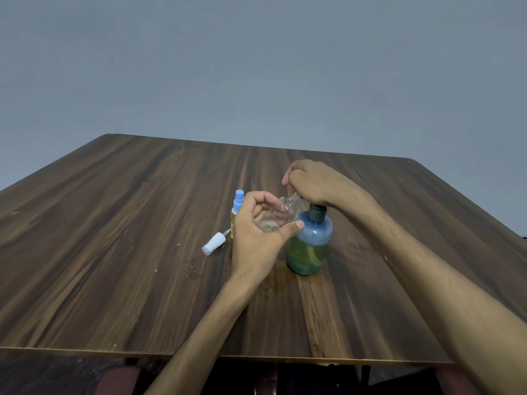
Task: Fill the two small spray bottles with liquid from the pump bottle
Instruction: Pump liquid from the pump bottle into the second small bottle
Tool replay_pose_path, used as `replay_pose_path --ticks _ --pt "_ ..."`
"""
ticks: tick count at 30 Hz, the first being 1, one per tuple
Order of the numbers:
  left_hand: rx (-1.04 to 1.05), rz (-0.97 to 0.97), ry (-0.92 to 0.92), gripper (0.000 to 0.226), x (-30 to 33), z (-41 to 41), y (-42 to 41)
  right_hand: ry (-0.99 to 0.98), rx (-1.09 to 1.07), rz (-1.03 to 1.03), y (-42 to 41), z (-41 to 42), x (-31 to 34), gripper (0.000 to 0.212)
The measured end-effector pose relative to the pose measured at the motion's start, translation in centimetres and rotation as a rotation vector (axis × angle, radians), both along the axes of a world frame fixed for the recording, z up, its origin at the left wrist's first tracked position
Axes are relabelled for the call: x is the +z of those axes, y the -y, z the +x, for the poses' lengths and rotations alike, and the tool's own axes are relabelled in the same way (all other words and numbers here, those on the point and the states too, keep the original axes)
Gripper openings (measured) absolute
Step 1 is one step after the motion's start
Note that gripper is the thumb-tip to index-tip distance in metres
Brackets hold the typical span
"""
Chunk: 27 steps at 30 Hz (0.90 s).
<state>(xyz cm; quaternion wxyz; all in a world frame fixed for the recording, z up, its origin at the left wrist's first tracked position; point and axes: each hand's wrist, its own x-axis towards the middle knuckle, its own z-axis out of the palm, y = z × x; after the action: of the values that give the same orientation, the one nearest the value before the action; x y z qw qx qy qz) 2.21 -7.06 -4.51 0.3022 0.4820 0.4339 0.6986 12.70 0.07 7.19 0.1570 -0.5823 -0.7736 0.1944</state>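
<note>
Filling bottle 2 (281, 212), gripped tilted in left hand (258, 235), nearly empty; right hand (312, 181) fingers curled over pump (309, 240); bottle 1 (236, 213) capped, apparently full.

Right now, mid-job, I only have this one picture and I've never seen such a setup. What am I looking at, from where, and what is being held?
There is no machine here: a person works with two bare hands, and the single picture comes from a camera worn on their head, looking down at a wooden table. The left hand grips a small clear spray bottle, uncapped and tilted toward the pump bottle, which stands upright holding green liquid. The right hand is on top of the pump. A second small bottle with a blue cap stands behind the left hand. A white spray cap lies loose on the table.
</note>
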Motion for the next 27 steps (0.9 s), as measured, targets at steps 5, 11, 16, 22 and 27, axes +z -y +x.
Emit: replay_pose_path --ticks 5,11,16,22,27 --pt "-0.009 0.005 0.0 0.048 0.08 0.07 -0.08 -0.013 -0.008 0.02 0.04 0.05 0.08 0.054" --pt "0.001 0.023 -0.009 0.048 0.15 0.03 0.13 -0.015 -0.009 0.046 0.52 0.12 0.56 0.054" --pt "0.01 0.019 -0.018 0.048 0.17 0.03 0.15 0.022 0.002 0.023 0.6 0.09 0.15 0.049" --pt "0.01 0.015 -0.03 0.049 0.22 0.06 0.04 0.003 -0.008 0.043 0.49 0.27 -0.03 0.052" --pt "0.014 0.021 -0.03 0.047 0.17 0.05 0.06 0.005 0.004 0.023 0.32 0.27 0.59 0.048"
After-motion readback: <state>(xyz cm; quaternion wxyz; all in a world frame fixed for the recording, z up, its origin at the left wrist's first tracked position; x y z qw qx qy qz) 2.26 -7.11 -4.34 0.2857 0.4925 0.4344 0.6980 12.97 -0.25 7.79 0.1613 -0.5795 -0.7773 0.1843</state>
